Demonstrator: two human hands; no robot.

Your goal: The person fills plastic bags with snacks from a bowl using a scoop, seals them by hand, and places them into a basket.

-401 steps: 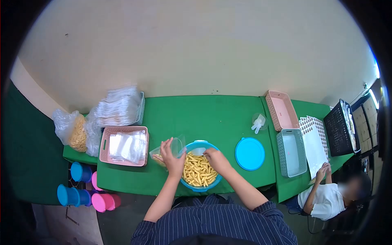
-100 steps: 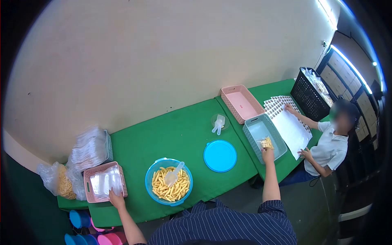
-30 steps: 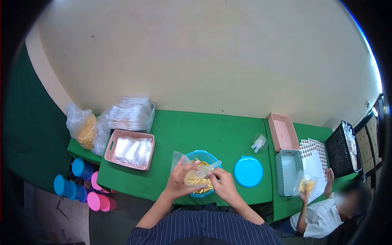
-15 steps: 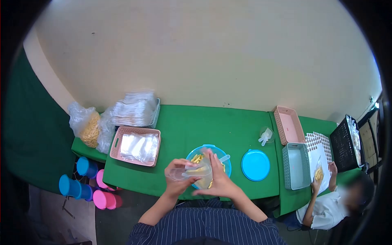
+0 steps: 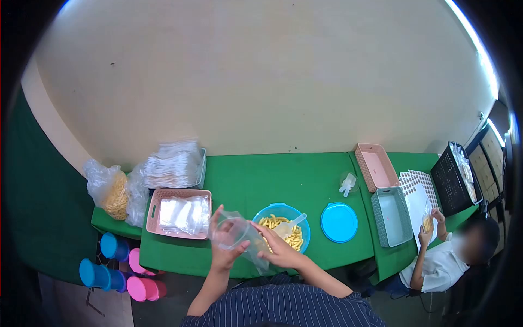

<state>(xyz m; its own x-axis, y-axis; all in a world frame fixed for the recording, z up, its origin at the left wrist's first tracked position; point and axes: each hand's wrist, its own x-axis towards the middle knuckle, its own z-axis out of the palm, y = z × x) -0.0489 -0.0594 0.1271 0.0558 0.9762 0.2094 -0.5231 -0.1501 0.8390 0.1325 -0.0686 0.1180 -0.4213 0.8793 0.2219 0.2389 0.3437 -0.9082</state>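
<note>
co-worker's face (image 5: 473,246) blurred | black crate (image 5: 455,177) contents too small

Head view: looks steeply down over the green table (image 5: 283,174), fisheye.
Facing: the cream wall (image 5: 261,82).
Range: both hands close below.

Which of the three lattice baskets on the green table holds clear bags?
The pink basket left of the blue bowl; the other pink basket and teal basket look empty.
</note>
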